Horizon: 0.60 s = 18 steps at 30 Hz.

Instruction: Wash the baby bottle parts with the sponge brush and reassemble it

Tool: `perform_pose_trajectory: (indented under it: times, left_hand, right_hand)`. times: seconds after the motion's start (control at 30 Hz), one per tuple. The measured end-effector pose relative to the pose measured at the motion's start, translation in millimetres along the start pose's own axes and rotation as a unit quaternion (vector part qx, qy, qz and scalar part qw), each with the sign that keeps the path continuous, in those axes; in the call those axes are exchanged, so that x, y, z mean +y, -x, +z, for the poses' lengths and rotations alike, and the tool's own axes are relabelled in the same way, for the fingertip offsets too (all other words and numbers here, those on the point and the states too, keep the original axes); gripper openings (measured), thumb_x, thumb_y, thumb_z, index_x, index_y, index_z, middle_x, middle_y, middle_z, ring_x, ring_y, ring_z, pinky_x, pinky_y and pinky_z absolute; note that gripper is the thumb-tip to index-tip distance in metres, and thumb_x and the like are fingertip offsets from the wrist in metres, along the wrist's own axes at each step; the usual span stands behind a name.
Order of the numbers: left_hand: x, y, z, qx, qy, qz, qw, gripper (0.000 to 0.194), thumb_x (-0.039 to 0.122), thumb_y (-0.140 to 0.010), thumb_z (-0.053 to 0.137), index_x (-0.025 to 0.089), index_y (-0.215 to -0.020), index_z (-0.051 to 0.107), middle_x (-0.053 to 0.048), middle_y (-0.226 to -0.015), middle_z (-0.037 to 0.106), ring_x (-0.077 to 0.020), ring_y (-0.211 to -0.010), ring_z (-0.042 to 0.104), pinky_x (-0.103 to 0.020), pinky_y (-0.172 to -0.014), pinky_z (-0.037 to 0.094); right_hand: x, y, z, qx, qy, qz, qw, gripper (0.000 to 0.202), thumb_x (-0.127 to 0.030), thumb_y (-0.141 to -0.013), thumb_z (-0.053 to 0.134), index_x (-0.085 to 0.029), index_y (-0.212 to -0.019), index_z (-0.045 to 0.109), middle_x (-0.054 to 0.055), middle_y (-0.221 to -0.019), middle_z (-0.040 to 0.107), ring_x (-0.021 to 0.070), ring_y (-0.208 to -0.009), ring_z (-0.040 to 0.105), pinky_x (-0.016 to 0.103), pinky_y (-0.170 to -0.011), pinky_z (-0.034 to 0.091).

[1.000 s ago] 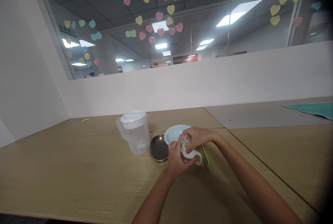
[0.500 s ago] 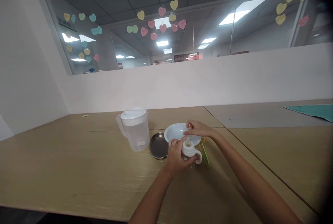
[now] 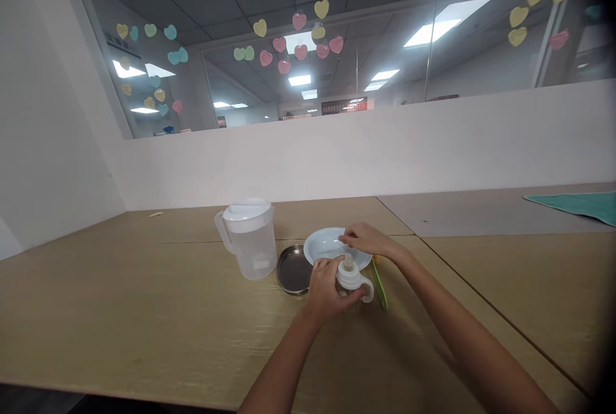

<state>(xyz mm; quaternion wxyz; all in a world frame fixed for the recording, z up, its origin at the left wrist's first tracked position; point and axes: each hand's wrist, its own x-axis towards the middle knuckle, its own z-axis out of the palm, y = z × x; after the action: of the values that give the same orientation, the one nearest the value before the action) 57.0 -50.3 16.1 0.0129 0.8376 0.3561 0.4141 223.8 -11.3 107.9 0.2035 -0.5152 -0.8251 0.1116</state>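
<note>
My left hand (image 3: 328, 289) is wrapped round a baby bottle (image 3: 349, 275) with a white collar, a white side handle and a pale teat on top. The bottle stands upright near the front of a white bowl (image 3: 315, 244). Over the bowl's right half hovers my right hand (image 3: 366, 238), its fingers drawn together in a pinch. Whatever lies between those fingertips, if anything, is too small to make out. A green-handled brush (image 3: 380, 285) lies just right of the bottle, its head partly hidden by the bowl and my right hand.
Left of the bowl lies a round dark metal dish (image 3: 292, 269). Beyond it stands a clear plastic pitcher (image 3: 250, 241) with a white lid. A teal cloth (image 3: 580, 204) rests at the far right of the table (image 3: 168, 311), which ends at a white wall (image 3: 337, 163).
My right hand has shifted slightly left and away from the bottle's teat, over the bowl. My left hand and the bottle stay in nearly the same place.
</note>
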Motion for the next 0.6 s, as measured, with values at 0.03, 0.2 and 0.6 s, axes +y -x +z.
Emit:
perform_pose_trajectory:
  times: [0.03,0.2,0.6]
  left_hand:
    - [0,0,0.7,0.001,0.002,-0.001,1.000,0.061,0.050,-0.065,0.066,0.019,-0.115,0.051,-0.008,-0.100,0.062,-0.0248,-0.093,0.054,-0.041,-0.087,0.040]
    - [-4,1,4.5,0.025,-0.003,-0.004,1.000,0.056,0.051,-0.062,0.068,0.019,-0.106,0.057,-0.008,-0.093,0.062,-0.0249,-0.091,0.056,-0.042,-0.085,0.042]
    - [-8,0,8.6,0.005,0.082,-0.071,0.994,0.064,0.050,-0.057,0.073,0.020,-0.111,0.054,-0.006,-0.094,0.063,-0.0246,-0.091,0.056,-0.039,-0.082,0.044]
  right_hand:
    - [-5,4,-4,-0.013,-0.019,-0.007,1.000,0.051,-0.049,-0.087,0.031,-0.013,-0.071,0.064,0.006,-0.065,0.064,0.0138,-0.058,0.053,0.024,-0.056,0.033]
    - [-36,26,-10,-0.088,0.034,-0.015,0.995,0.052,-0.059,-0.079,0.041,-0.013,-0.073,0.065,0.006,-0.063,0.064,0.0154,-0.057,0.053,0.025,-0.052,0.031]
    - [-55,34,-10,-0.121,0.144,-0.054,0.981,0.024,-0.028,-0.069,0.060,-0.013,-0.085,0.067,0.009,-0.084,0.067,0.0202,-0.078,0.059,0.024,-0.057,0.034]
